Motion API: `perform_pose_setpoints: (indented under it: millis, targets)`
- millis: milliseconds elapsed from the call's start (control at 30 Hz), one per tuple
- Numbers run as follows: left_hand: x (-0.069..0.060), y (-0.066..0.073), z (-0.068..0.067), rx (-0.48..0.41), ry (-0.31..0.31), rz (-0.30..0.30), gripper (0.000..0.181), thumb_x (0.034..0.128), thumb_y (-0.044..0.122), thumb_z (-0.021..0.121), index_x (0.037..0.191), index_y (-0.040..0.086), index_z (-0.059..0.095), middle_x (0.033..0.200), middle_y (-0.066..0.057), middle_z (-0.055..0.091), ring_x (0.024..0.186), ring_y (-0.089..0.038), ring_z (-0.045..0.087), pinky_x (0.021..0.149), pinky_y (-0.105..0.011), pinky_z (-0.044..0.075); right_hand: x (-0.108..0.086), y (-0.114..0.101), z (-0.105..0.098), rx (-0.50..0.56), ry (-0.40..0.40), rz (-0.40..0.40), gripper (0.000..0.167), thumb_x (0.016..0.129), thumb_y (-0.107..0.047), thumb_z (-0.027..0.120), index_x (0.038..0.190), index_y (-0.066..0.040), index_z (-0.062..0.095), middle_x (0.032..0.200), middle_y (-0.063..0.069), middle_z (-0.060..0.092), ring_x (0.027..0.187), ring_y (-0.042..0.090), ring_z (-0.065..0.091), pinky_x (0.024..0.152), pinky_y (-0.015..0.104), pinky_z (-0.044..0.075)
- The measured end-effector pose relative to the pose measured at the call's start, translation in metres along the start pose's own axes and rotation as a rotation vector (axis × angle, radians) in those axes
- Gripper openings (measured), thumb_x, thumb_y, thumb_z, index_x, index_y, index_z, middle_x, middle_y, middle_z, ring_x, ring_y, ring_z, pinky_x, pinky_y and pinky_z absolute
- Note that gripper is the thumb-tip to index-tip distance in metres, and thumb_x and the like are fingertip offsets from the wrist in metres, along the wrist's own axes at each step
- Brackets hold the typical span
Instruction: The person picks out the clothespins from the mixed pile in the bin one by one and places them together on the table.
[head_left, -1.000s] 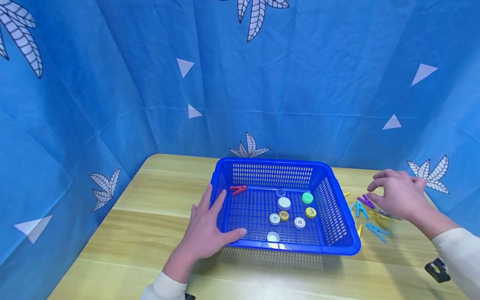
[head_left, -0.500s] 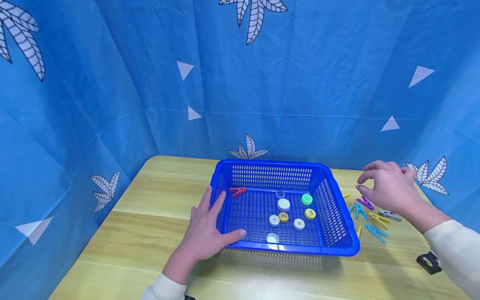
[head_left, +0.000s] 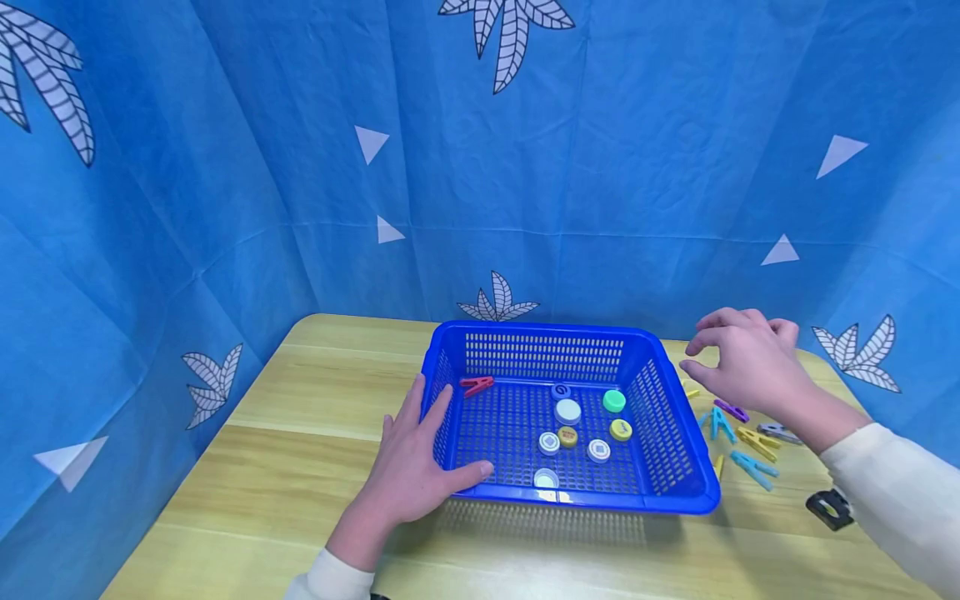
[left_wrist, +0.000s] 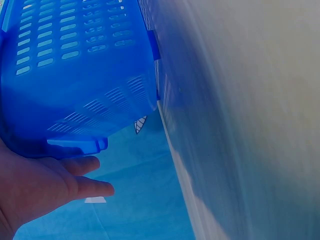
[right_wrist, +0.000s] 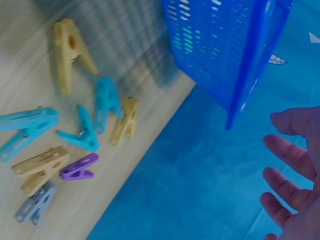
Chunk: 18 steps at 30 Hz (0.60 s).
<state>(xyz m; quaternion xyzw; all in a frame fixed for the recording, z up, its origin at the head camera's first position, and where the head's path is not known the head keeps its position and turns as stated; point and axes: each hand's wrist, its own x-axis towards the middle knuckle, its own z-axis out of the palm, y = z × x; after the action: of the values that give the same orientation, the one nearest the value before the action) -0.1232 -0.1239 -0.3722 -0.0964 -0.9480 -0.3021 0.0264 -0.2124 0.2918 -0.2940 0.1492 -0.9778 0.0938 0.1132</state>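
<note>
My left hand [head_left: 411, 467] rests at the near left corner of a blue plastic basket [head_left: 645, 502], fingers stretched along its left rim and thumb over the front rim. Inside lie a red clothespin [head_left: 477, 385] and several bottle caps, among them a green cap [head_left: 614, 401], a large white cap [head_left: 567, 411] and a yellow cap [head_left: 621, 430]. Past the basket's right side my right hand [head_left: 750, 358] hovers above the table, fingers loosely bent and holding nothing. Below it are a purple clothespin [right_wrist: 79, 167], a grey clothespin [right_wrist: 35, 202] and several blue and yellow clothespins, such as a yellow clothespin [right_wrist: 70, 55].
The wooden table [head_left: 300, 433] carries the basket near its back edge. A blue curtain [head_left: 480, 167] with white leaves and triangles hangs behind and on both sides. A black wrist mount [head_left: 830, 509] sits under the right sleeve.
My right hand has moved left from over the clothespins toward the basket's right side, uncovering the grey clothespin. The left hand and the basket have stayed in place.
</note>
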Motion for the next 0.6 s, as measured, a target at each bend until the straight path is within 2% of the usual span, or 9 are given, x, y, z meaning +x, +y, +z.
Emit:
perform_pose_setpoints:
  millis: [167, 467, 600]
  targets:
    - [0.000, 0.000, 0.001, -0.003, 0.004, 0.001, 0.118, 0.0707, 0.086, 0.060, 0.159, 0.015, 0.027, 0.166, -0.013, 0.002, 0.149, -0.039, 0.010, 0.113, -0.065, 0.005, 0.007, -0.011, -0.002, 0.012, -0.005, -0.004, 0.013, 0.083, -0.023, 0.081, 0.089, -0.012, 0.078, 0.120, 0.020, 0.059, 0.115, 0.046, 0.041, 0.088, 0.070, 0.016]
    - [0.001, -0.001, 0.002, 0.006, 0.004, -0.002, 0.115, 0.0724, 0.080, 0.066, 0.159, 0.016, 0.028, 0.166, -0.012, 0.002, 0.149, -0.037, 0.010, 0.113, -0.065, 0.006, 0.020, -0.030, -0.002, 0.014, 0.008, -0.048, 0.012, 0.083, -0.025, 0.081, 0.088, -0.014, 0.078, 0.121, 0.017, 0.060, 0.116, 0.043, 0.041, 0.088, 0.069, 0.016]
    - [0.001, -0.001, 0.002, 0.010, -0.004, -0.008, 0.116, 0.0722, 0.082, 0.065, 0.160, 0.016, 0.026, 0.167, -0.011, 0.001, 0.149, -0.037, 0.009, 0.113, -0.064, 0.005, 0.027, -0.038, -0.001, 0.019, 0.018, -0.067, 0.011, 0.083, -0.025, 0.081, 0.087, -0.016, 0.078, 0.122, 0.016, 0.060, 0.117, 0.043, 0.041, 0.088, 0.068, 0.017]
